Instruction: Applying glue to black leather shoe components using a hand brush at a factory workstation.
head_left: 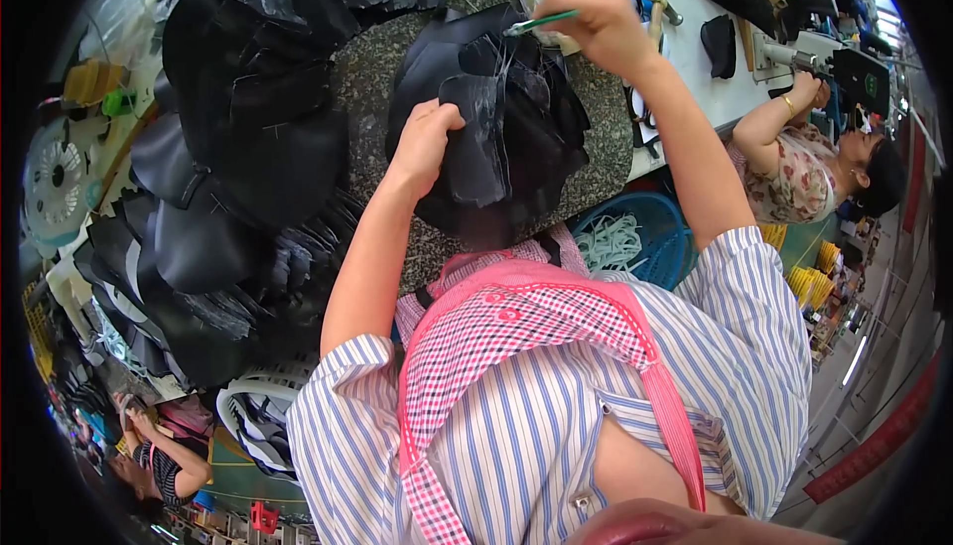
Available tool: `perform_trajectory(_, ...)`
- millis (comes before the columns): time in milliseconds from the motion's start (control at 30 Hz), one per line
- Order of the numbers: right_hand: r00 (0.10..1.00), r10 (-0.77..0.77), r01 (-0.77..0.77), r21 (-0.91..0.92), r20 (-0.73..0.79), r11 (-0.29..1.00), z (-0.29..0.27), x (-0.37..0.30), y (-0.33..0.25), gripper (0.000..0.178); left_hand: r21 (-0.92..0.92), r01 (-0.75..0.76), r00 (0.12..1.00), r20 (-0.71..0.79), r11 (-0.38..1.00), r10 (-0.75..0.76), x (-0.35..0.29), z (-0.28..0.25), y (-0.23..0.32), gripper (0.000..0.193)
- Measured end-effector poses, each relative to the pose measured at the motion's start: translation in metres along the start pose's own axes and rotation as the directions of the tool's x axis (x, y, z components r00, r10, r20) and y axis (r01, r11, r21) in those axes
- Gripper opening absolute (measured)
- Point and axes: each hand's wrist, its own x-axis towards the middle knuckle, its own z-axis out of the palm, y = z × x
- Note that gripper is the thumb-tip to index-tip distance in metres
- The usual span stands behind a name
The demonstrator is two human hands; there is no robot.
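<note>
Our left hand point(427, 146) grips a black leather-like panel point(476, 143), streaked whitish, on a heap of black pieces point(486, 223) midway along a speckled stone slab point(359, 93). Towards the slab's far edge, our right hand point(599, 31) pinches a green-handled brush point(548, 21), its pale tip at the heap. Curved black panels point(260, 163) crowd the slab's left edge; beyond its near edge, rightward, a blue basket point(663, 247) holds pale green strips point(608, 240).

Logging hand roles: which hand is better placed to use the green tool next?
Right, probably: the right hand holds the green tool, tip over the black pieces, while the left hand is busy holding them.
</note>
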Motion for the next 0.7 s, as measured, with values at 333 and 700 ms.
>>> perform_trajectory(333, 0.966, 0.176, -0.146, 0.164, -0.189, 0.976, -0.01, -0.009, 0.007, 0.01, 0.256, -0.034, 0.999, 0.033, 0.966, 0.027, -0.044, -0.019, 0.03, 0.008)
perform_trajectory(700, 0.641, 0.573, -0.382, 0.435, -0.511, 0.815, 0.019, -0.067, 0.045, 0.014, 0.505, -0.508, 0.519, -0.467, 0.698, 0.716, -0.205, -0.137, 0.179, 0.036)
